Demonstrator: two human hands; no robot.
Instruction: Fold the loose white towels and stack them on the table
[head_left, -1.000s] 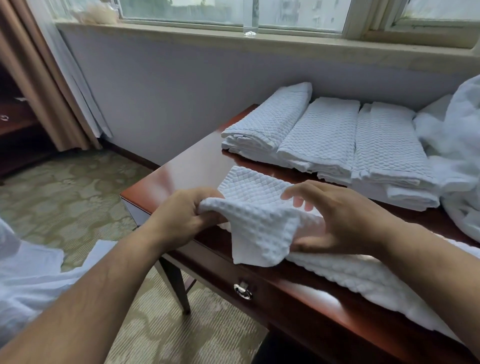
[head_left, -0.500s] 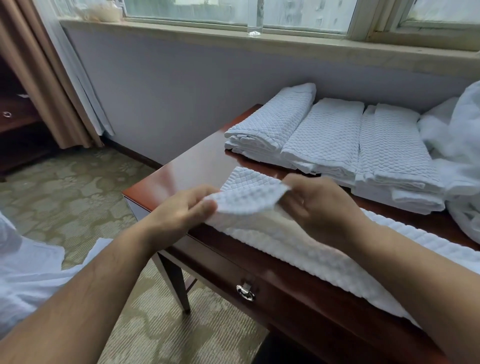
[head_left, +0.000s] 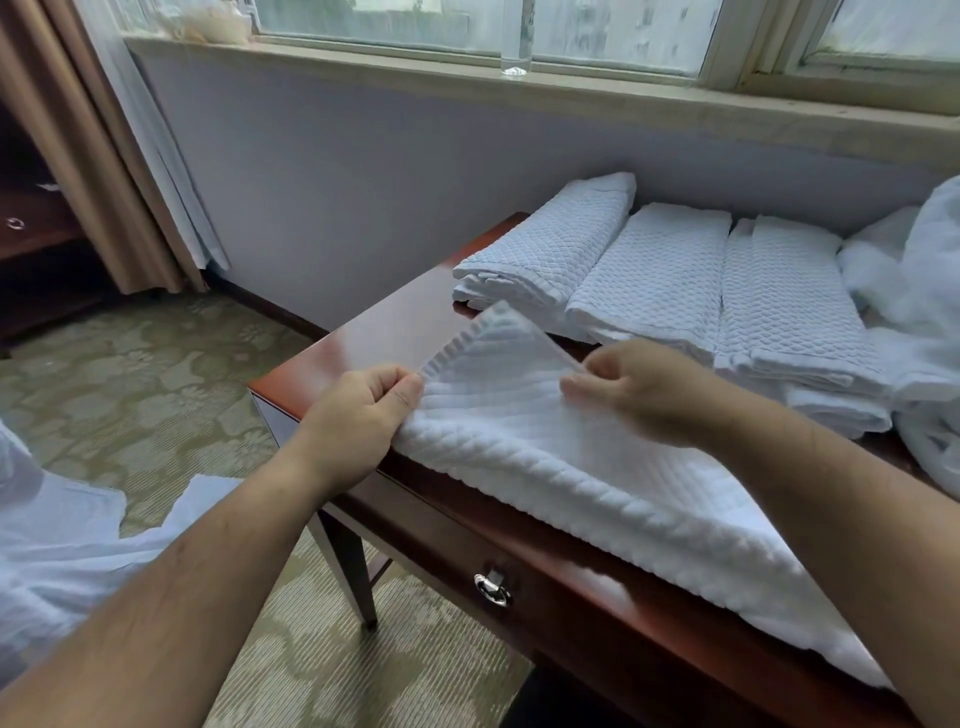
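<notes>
White towel (head_left: 571, 467), waffle-textured, lies along the near edge of the dark red-brown table (head_left: 384, 322), its long body running off toward the lower right while its left end is lifted into a raised corner pointing away from the person. Both hands are grasping it. The left hand (head_left: 358, 415) is curled round the towel's left edge at the table's front corner, thumb on top. The right hand (head_left: 649, 395) pinches the far edge just right of the raised corner, and the cloth between the two hands is held taut and slightly blurred. Behind it, against the wall, three stacks of folded towels sit side by side and touching: the left stack (head_left: 550, 249), the middle stack (head_left: 654, 270) and the right stack (head_left: 789, 296). A heap of loose white cloth (head_left: 924, 291) is bunched at the table's right end, beside the right stack. A metal drawer pull (head_left: 492, 590) shows on the table's front. More white fabric (head_left: 52, 545) lies low at the left, above the patterned carpet (head_left: 156, 389).
</notes>
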